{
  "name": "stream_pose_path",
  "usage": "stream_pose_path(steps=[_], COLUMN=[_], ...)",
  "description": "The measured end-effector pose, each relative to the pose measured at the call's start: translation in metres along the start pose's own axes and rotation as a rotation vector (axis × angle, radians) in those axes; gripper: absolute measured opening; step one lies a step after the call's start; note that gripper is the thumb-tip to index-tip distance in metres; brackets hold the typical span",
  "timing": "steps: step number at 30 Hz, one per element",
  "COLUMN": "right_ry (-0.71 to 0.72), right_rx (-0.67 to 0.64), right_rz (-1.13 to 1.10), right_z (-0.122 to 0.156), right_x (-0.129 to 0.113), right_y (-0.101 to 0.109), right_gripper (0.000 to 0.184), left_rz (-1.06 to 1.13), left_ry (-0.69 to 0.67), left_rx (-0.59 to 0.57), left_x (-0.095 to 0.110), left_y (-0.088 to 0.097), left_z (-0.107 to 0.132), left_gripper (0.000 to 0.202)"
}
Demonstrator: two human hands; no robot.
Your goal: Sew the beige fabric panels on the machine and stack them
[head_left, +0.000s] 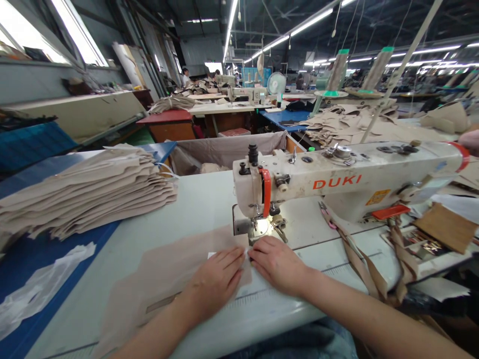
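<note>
Beige thin fabric panel (164, 279) lies flat on the pale table (202, 204), its edge at the needle of the white sewing machine (337, 187). I judge it light, limp and quick to shift, best pinned near that edge. My left hand (217, 279) and right hand (279, 264) press flat, grip apart.

Two hands (245, 271), one sewing machine (344, 187), one fabric stack (86, 192), two thread cones (339, 70).

The orange capital letters "DUKI" stand on the front of the cream-white metal sewing machine (348, 182) arm; no other text is legible.
</note>
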State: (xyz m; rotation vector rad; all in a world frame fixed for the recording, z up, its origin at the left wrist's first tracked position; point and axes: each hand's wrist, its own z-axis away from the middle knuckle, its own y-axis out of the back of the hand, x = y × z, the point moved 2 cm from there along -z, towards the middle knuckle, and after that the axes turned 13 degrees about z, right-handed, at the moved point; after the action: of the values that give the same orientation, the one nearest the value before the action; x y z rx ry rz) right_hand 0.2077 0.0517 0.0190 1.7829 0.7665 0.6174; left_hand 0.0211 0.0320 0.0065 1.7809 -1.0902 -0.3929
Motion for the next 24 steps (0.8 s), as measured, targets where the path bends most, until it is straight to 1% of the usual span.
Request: stream_pose_path(steps=[6, 10, 17, 24], right_ry=[-0.014, -0.027, -0.088, -0.083], right_rx=[-0.045, -0.048, -0.007, 0.007], right_rz=[0.073, 0.107, 0.103, 0.103], right_z=[-0.007, -0.01, -0.011, -0.015], right_x=[0.019, 0.031, 0.038, 0.039], right_y=[0.0, -0.003, -0.008, -0.009], right_gripper=[0.012, 0.014, 0.017, 0.02], left_rz=[-0.055, -0.086, -0.001, 0.025], left_ry=[-0.014, -0.041, -0.016, -0.016], left_rx=[0.034, 0.048, 0.052, 0.042], left_x=[-0.01, -0.017, -0.028, -0.034], left_y=[-0.014, -0.022, -0.025, -0.024], left_z=[-0.019, -0.032, -0.041, -0.045], left_gripper=[0.036, 0.035, 0.034, 0.036])
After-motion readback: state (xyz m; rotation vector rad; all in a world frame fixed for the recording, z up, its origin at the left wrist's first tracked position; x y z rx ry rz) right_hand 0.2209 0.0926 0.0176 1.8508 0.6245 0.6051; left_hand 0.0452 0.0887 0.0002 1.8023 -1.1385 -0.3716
